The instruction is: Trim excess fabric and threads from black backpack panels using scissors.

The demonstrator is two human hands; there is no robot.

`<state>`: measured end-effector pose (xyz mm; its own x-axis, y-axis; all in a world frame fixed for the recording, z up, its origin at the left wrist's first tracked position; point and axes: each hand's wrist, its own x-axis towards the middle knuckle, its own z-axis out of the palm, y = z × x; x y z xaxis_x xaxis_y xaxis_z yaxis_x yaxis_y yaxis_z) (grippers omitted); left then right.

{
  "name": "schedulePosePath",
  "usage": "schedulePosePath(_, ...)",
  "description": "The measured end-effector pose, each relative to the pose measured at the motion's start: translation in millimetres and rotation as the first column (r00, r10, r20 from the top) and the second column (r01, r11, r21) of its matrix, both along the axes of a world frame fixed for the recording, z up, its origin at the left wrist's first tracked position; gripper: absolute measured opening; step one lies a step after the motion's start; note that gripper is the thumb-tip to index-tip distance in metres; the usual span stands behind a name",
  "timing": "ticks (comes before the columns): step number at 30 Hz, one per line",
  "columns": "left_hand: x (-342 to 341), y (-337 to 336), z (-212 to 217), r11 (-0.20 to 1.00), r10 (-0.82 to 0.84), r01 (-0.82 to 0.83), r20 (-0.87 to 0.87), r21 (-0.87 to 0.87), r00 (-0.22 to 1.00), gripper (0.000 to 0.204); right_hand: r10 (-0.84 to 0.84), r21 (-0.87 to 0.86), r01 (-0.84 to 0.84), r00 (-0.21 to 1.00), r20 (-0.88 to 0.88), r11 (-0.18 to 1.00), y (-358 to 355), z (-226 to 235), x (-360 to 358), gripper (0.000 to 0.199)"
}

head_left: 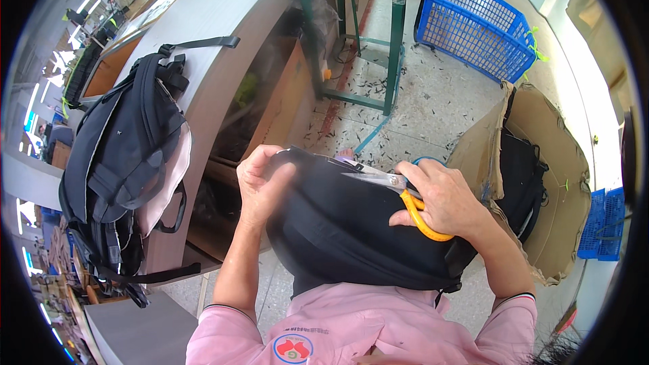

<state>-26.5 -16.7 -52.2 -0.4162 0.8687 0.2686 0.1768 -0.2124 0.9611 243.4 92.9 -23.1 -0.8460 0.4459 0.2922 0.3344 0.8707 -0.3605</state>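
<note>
A black fabric bag piece (345, 230) rests against my body. Its far upper edge is pinched at the left by my left hand (262, 179), thumb against fingers. My right hand (443, 199) is wrapped round a pair of scissors (427, 224) with yellow handles. Their metal blades point left along the bag's upper edge, slightly apart, near a strip at the rim. Whether the blades touch the fabric is hard to tell.
On the pale table (223, 7) at left lie black backpacks (122, 142). A cardboard box (558, 196) at right holds black bags. Ahead stand a green-legged table (395, 47) and a blue plastic basket (473, 30). Dark scraps (372, 135) litter the floor.
</note>
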Motion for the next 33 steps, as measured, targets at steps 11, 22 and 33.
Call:
schedulePosePath(11, -4, -2, 2, 0.999, -0.019, 0.018, -0.021, -0.043, 1.000, 0.025, 0.022, -0.050, -0.021, 1.000, 0.020, 0.999, 2, -11, -3, 0.058)
schedulePosePath(22, 19, 8, 45, 0.993, -0.110, 0.094, -0.295, -0.069, 0.949, 0.021, -0.036, -0.174, 0.056, 0.992, 0.119, 0.983, 6, 45, 7, 0.065)
schedulePosePath(33, 42, 19, 51, 0.997, -0.056, 0.077, -0.489, 0.023, 0.870, 0.020, 0.021, 0.018, -0.024, 0.991, 0.132, 1.000, 8, 70, 17, 0.069)
